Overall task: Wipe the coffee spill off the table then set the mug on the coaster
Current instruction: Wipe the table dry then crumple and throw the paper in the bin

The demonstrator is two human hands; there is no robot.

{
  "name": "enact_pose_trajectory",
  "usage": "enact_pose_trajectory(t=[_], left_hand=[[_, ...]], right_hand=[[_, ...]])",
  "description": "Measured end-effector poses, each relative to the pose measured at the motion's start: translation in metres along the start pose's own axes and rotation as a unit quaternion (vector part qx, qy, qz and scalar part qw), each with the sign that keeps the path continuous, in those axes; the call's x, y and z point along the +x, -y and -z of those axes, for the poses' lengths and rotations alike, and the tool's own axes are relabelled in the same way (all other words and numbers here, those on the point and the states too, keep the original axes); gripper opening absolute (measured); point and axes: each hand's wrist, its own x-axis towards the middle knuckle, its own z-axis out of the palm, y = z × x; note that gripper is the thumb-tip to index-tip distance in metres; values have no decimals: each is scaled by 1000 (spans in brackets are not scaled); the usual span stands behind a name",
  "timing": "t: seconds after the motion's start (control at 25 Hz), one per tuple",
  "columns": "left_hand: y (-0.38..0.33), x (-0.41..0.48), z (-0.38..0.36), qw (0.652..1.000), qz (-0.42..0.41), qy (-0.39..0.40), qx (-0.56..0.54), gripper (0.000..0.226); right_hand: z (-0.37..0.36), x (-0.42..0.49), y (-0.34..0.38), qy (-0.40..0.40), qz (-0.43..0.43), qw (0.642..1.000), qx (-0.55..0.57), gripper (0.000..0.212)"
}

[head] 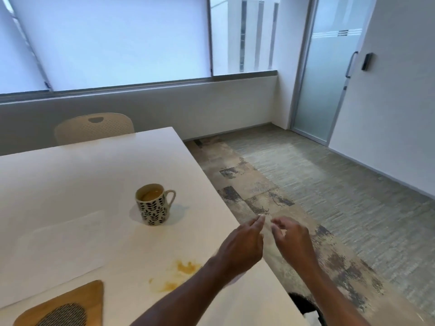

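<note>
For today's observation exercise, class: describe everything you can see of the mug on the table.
The mug is a short, cream-coloured cup, ceramic by its look, printed all round with dark leaf sprigs. Its looped handle points right, toward the table's right edge. It stands upright on the white tabletop, partly filled with light brown coffee that has stained the inside wall. Nothing touches it but the table; both hands are nearer the camera, at the table edge, and the spill lies apart from it, closer to the viewer.

No readable text, label, brand, number or sign shows anywhere; the mug [154,204] bears only a leaf pattern.
</note>
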Motion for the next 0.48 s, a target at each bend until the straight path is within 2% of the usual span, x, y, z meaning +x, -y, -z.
enact_pose_trajectory(t=[0.16,0.48], left_hand=[[25,-42,38,998,25,-51,-2,53],[113,-154,129,970,174,-159,65,50]], right_hand=[[-30,-9,68,58,109,992,22,17],[-105,-42,178,159,216,959,87,8]])
